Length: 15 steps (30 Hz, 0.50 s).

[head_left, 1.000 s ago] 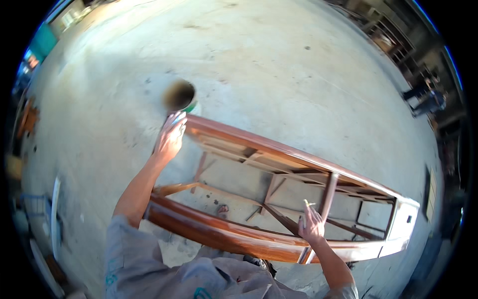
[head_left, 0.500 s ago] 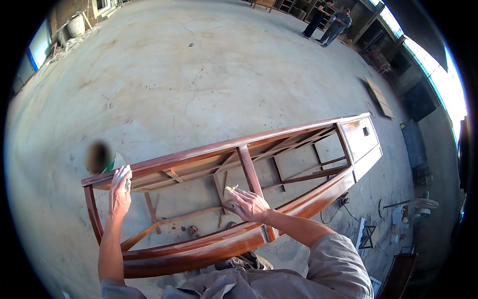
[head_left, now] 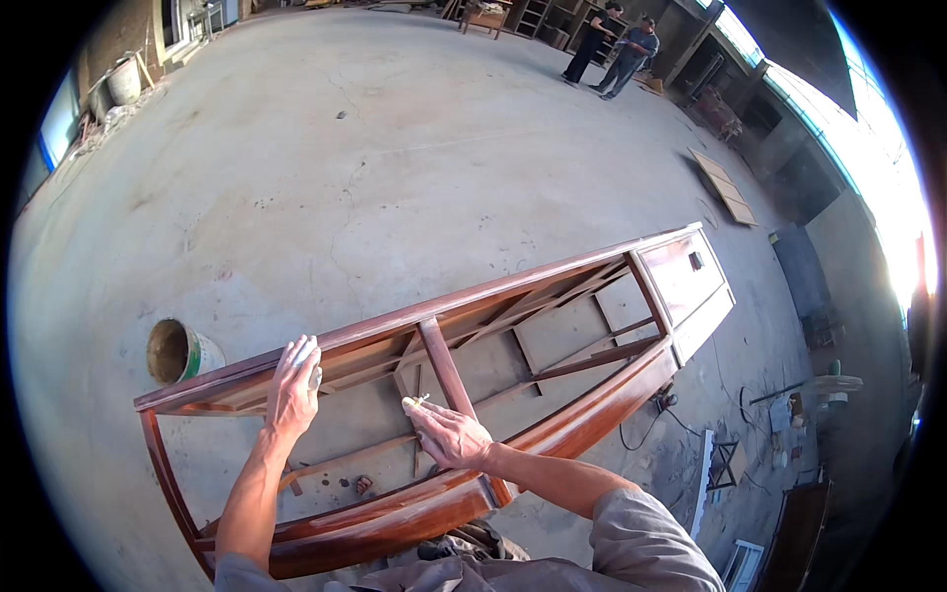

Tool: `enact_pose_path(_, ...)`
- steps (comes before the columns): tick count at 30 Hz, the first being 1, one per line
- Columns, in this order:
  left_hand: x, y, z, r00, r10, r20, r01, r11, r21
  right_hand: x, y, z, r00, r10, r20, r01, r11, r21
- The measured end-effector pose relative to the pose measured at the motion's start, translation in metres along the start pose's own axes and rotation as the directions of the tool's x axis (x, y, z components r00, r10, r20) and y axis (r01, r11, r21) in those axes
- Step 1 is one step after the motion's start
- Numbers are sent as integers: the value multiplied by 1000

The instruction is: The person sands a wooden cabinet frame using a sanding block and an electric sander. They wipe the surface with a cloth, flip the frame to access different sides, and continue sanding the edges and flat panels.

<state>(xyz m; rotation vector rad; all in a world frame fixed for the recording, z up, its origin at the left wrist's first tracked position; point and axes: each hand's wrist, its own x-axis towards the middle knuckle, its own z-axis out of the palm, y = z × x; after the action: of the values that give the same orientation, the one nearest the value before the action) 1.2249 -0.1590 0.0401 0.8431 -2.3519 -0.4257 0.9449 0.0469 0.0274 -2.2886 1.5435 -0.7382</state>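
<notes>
Shifted along the glossy red-brown frame (head_left: 395, 523), left fingers (head_left: 296, 361) lie together; right fingers (head_left: 432, 418) pinch a pale stub (head_left: 420, 399).

"What does the wooden frame (head_left: 449, 370) look like?"
"Long and reddish-brown, with whitish streaks on the curved near rail (head_left: 395, 528)."
"And its pose?"
"Slantwise across the lower view, right end farther off. One crossbar (head_left: 444, 357) spans its open middle; a panel (head_left: 679, 281) with a small dark square fills the right end."

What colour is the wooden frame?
The wooden frame is reddish brown with pale, whitish patches; the head view shows it best.
</notes>
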Motion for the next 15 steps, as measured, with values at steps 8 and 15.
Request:
enact_pose_path(8,-30,-32,-44,1000,11,17,-13,997,81,-6,-2,4,999,38,-38,-36,999,36)
enact_pose_path(15,6,-15,-9,994,94,51,-94,995,10,-11,6,3,999,26,-32,-26,999,22)
